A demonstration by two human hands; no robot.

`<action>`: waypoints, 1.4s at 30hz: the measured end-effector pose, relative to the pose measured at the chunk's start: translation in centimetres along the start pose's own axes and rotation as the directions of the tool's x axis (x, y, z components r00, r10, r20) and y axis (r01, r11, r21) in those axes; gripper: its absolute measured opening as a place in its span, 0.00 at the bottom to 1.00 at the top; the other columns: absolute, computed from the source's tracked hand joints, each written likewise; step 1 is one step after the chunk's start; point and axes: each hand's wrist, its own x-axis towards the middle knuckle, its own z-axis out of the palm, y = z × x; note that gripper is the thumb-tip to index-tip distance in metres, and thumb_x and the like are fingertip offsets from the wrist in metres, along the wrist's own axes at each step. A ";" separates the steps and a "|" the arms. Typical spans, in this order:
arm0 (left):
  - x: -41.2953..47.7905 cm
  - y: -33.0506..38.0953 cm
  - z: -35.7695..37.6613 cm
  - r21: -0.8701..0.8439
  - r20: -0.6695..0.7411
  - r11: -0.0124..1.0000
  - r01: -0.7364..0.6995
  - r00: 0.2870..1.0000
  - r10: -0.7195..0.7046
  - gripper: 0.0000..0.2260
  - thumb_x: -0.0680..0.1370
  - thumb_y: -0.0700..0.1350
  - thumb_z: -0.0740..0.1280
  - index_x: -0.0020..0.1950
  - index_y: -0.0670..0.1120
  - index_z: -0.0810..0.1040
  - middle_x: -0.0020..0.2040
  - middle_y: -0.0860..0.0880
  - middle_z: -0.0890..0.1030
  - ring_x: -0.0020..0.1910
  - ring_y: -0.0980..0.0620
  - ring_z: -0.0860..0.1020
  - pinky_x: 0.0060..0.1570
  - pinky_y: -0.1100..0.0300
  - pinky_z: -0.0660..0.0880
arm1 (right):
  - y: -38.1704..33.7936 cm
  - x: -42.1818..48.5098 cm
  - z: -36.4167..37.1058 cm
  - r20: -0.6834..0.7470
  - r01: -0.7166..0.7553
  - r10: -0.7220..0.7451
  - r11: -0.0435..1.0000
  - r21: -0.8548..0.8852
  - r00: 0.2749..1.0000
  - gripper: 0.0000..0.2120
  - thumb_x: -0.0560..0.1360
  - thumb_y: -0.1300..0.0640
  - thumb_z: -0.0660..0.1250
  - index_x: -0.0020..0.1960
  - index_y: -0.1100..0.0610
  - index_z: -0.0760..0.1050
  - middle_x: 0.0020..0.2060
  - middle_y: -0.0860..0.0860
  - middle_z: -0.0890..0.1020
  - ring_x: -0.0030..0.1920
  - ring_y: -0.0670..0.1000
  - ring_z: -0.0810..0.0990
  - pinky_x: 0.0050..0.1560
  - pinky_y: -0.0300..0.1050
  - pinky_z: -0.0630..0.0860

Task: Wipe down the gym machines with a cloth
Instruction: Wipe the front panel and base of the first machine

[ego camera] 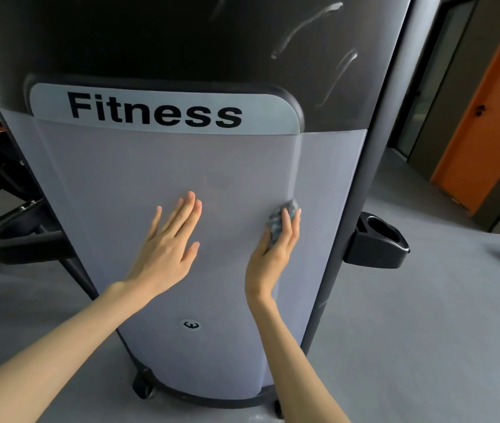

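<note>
left hand point(170, 245): flat on grey machine panel point(120, 178), fingers straight, close together
right hand point(273, 251): grips cloth point(279, 219), presses it on panel
cloth: bunched, panel's right edge, 3 o'clock from left hand
cup holder point(377, 242): 3 o'clock of cloth, apart

Matt below, gloss above
Your cloth point(279, 219) looks nubbly on the smooth matt grey panel point(151, 178); the dark shroud point(151, 41) shines, smeared.
</note>
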 end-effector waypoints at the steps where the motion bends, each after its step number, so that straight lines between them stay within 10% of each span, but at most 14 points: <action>1: 0.0 0.0 -0.1 -0.034 0.000 0.999 -0.003 1.000 0.003 0.30 0.79 0.48 0.53 0.80 0.42 0.53 0.81 0.47 0.50 0.79 0.56 0.45 0.76 0.53 0.41 | -1.1 0.7 0.8 0.097 0.152 -0.147 0.987 -0.048 0.984 0.24 0.80 0.72 0.58 0.73 0.58 0.66 0.77 0.51 0.58 0.78 0.47 0.54 0.75 0.42 0.57; 5: -0.1 -0.1 -0.9 -0.147 -0.020 0.989 0.015 1.000 -0.019 0.27 0.79 0.44 0.54 0.79 0.41 0.59 0.80 0.48 0.54 0.78 0.55 0.53 0.76 0.58 0.40 | -0.3 1.0 1.9 0.462 0.619 -0.495 0.768 -0.163 0.736 0.30 0.76 0.76 0.60 0.75 0.59 0.63 0.77 0.53 0.57 0.79 0.54 0.50 0.78 0.51 0.47; 8: -0.7 -0.9 -1.8 -0.127 -0.051 0.991 0.030 0.998 -0.037 0.26 0.80 0.45 0.53 0.79 0.41 0.59 0.80 0.46 0.55 0.77 0.52 0.56 0.77 0.55 0.45 | 3.2 0.3 0.9 0.731 0.921 -0.625 0.390 -0.012 0.274 0.28 0.75 0.72 0.63 0.73 0.57 0.67 0.75 0.53 0.64 0.77 0.54 0.57 0.77 0.49 0.52; 10: -1.0 -2.2 -2.7 -0.086 -0.076 0.994 0.062 0.995 -0.069 0.27 0.81 0.45 0.53 0.79 0.41 0.57 0.80 0.46 0.53 0.78 0.51 0.54 0.77 0.53 0.47 | 2.7 1.2 0.9 0.774 0.977 -0.625 0.207 0.041 0.100 0.23 0.76 0.69 0.61 0.70 0.57 0.72 0.73 0.53 0.69 0.75 0.53 0.61 0.77 0.49 0.54; 16: 0.2 -5.6 -5.1 -0.175 -0.079 0.947 0.269 0.955 -0.286 0.32 0.81 0.39 0.62 0.80 0.38 0.49 0.80 0.44 0.45 0.79 0.48 0.47 0.76 0.57 0.41 | -8.3 8.5 4.9 0.459 0.899 -0.774 0.352 -0.261 0.436 0.23 0.77 0.69 0.61 0.71 0.61 0.70 0.72 0.54 0.69 0.74 0.54 0.63 0.76 0.52 0.51; 24: 0.0 -7.8 -6.2 -0.276 -0.010 0.932 0.235 0.969 -0.247 0.32 0.81 0.36 0.62 0.80 0.46 0.48 0.78 0.54 0.44 0.76 0.58 0.48 0.76 0.57 0.44 | -6.6 6.2 9.4 0.613 1.000 -0.790 0.030 0.009 0.018 0.18 0.80 0.66 0.61 0.70 0.61 0.72 0.70 0.55 0.72 0.72 0.55 0.68 0.74 0.51 0.61; 27: -0.3 -8.3 -6.9 -0.285 0.070 0.931 0.227 0.974 -0.216 0.32 0.83 0.38 0.59 0.80 0.50 0.44 0.79 0.56 0.40 0.74 0.63 0.42 0.75 0.62 0.40 | -2.7 2.8 8.7 0.735 0.967 -0.629 -0.199 0.160 -0.251 0.21 0.82 0.68 0.48 0.66 0.61 0.76 0.66 0.55 0.77 0.68 0.55 0.73 0.73 0.51 0.63; 30: -0.3 -8.5 -7.2 -0.256 0.114 0.938 0.233 0.971 -0.211 0.32 0.83 0.41 0.58 0.80 0.50 0.42 0.77 0.58 0.36 0.72 0.63 0.41 0.70 0.69 0.35 | -2.4 2.5 7.7 0.785 0.935 -0.518 -0.272 0.226 -0.340 0.25 0.82 0.68 0.44 0.62 0.59 0.79 0.64 0.54 0.79 0.66 0.55 0.76 0.74 0.53 0.60; 37: -0.6 -7.9 -6.3 -0.294 0.090 0.920 0.258 0.966 -0.242 0.35 0.82 0.41 0.62 0.80 0.48 0.42 0.78 0.55 0.37 0.77 0.59 0.44 0.73 0.64 0.42 | -11.4 11.7 6.5 0.536 0.976 -0.829 0.050 -0.213 0.159 0.19 0.81 0.61 0.62 0.72 0.56 0.71 0.72 0.52 0.70 0.73 0.54 0.67 0.74 0.57 0.60; 42: -0.4 -7.7 -6.6 -0.359 0.073 0.898 0.254 0.967 -0.244 0.35 0.80 0.37 0.64 0.81 0.48 0.46 0.79 0.56 0.40 0.76 0.60 0.46 0.75 0.60 0.48 | -7.1 8.9 5.2 0.657 0.993 -0.753 -0.049 -0.106 0.033 0.24 0.77 0.66 0.64 0.73 0.58 0.69 0.73 0.53 0.69 0.74 0.55 0.65 0.75 0.54 0.57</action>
